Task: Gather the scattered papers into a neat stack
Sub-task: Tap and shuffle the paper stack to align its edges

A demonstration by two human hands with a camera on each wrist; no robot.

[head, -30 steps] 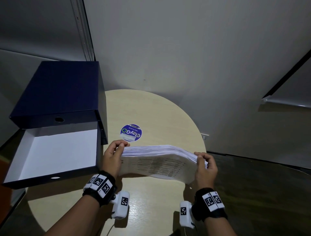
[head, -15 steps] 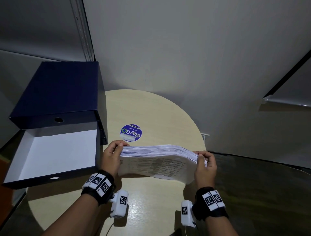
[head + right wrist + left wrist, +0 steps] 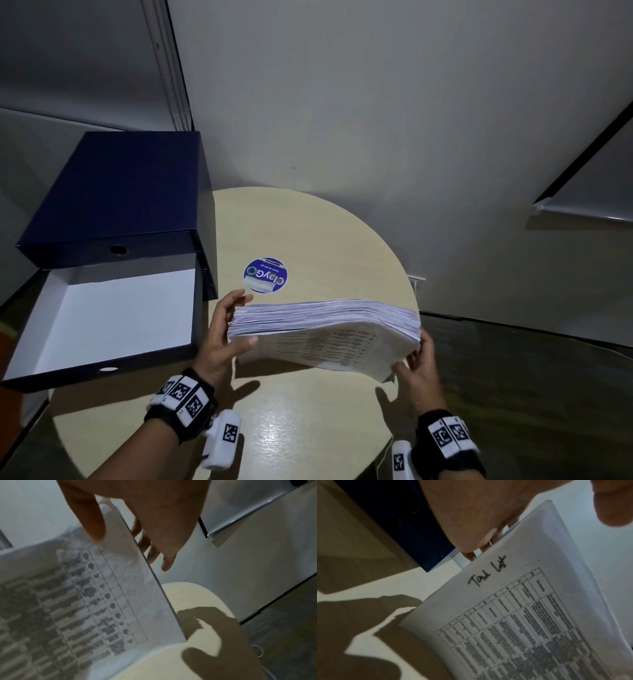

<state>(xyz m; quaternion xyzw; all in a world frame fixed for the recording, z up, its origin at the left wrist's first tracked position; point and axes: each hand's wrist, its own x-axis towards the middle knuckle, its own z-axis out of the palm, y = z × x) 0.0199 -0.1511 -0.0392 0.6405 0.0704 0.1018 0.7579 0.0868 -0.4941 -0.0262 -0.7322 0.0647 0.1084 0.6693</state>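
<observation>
A thick stack of printed papers (image 3: pixel 325 329) stands on its long edge on the round beige table (image 3: pixel 308 428), leaning back, its table-printed front sheet toward me. My left hand (image 3: pixel 222 329) grips the stack's left end, thumb on the front sheet and fingers behind. At the lower right corner my right hand (image 3: pixel 419 363) holds the other end the same way. The left wrist view shows the front sheet (image 3: pixel 522 608) headed "Task List" beside my left hand (image 3: pixel 471 513). In the right wrist view my right hand (image 3: pixel 145 507) has its thumb across the sheet (image 3: pixel 102 595).
An open dark blue box (image 3: pixel 197 308) with a white inside sits at the table's left, its lid (image 3: pixel 120 185) tilted up behind it. A round blue sticker (image 3: pixel 265 275) lies on the table behind the stack. Walls stand close behind; dark floor lies to the right.
My right hand has slid from the stack's upper right edge down to its lower right corner. My left thumb has moved onto the front sheet. The stack's edges look more even.
</observation>
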